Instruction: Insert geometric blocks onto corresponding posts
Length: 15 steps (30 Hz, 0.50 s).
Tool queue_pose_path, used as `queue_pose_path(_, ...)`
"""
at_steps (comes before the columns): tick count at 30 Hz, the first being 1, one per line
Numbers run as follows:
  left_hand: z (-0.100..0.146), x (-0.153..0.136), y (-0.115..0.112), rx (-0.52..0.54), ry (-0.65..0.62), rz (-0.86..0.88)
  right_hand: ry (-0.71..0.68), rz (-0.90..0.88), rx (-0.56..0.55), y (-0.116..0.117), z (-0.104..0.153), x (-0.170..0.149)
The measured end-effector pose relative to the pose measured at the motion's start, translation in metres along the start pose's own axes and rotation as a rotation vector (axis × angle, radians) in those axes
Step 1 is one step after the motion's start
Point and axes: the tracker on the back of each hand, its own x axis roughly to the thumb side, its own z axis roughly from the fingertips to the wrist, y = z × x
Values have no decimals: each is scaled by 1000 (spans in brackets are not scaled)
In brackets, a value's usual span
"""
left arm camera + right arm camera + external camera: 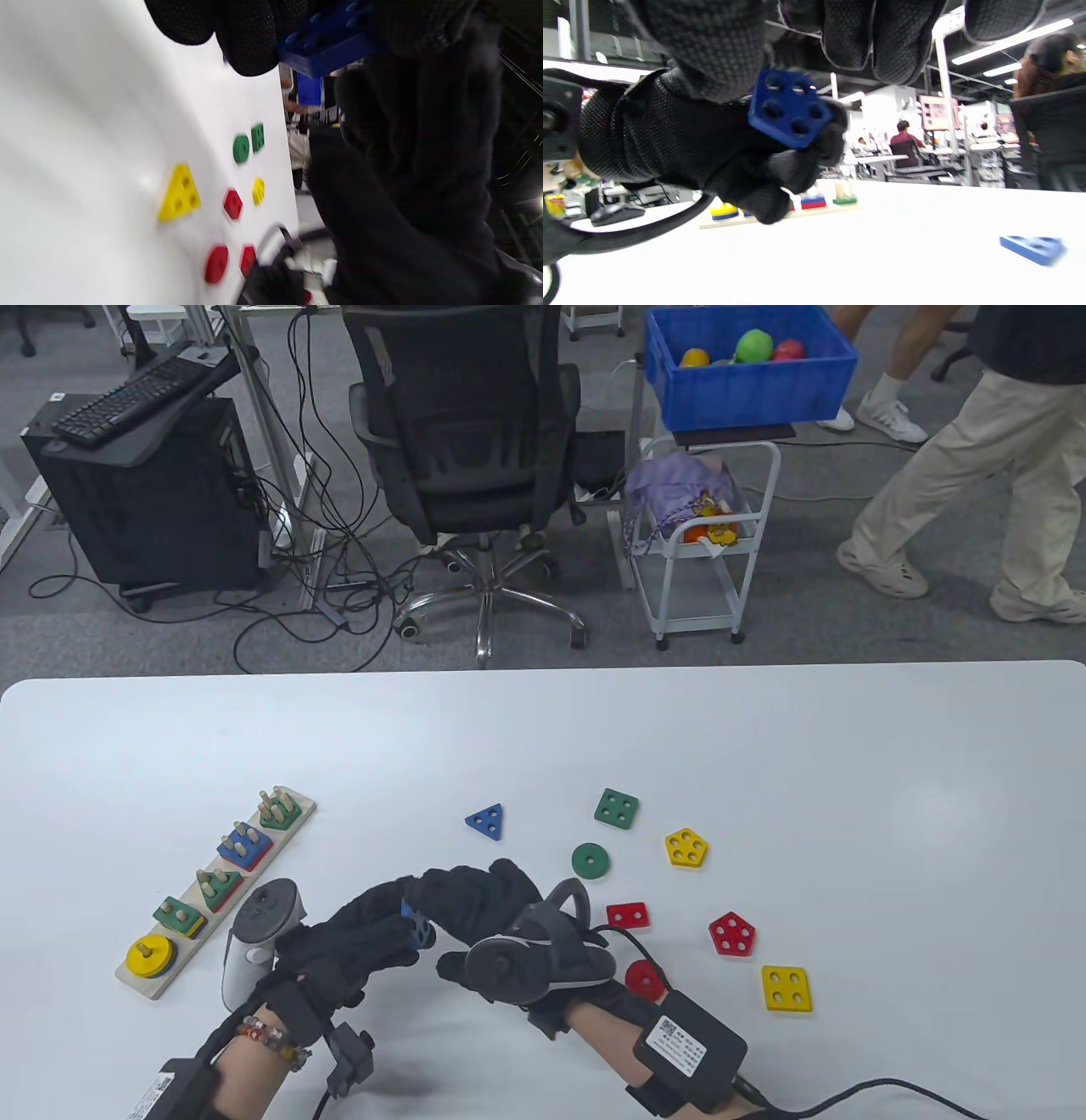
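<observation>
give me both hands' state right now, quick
Left hand: fingers curled round the blue five-hole wooden block.
Right hand: fingers also on the same block, pinching it from the other side.

Blue five-hole block (789, 113) held aloft

light: bright, even, overhead | shadows: soft under both hands on table (764, 746) | glare: tabletop washed out in wrist views | blur: left wrist view smeared, gloves out of focus
</observation>
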Motion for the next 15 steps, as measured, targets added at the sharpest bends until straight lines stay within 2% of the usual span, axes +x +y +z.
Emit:
queue_pose_path(2,3,2,11,70,-8,-110,60,24,57,-6,17,-15)
queue_pose_path(4,8,8,28,198,-26,-218,144,61,113,-13,47,-36)
queue_pose_path(8,12,22,55,290,-34,-334,248,97,126,-24,101,-68)
queue_pose_path(11,11,27,74,359,18,-461,356,144,165,-32,138,-85)
queue_pose_path(15,3,27,98,446,143,-661,472,172,168,-34,172,-104)
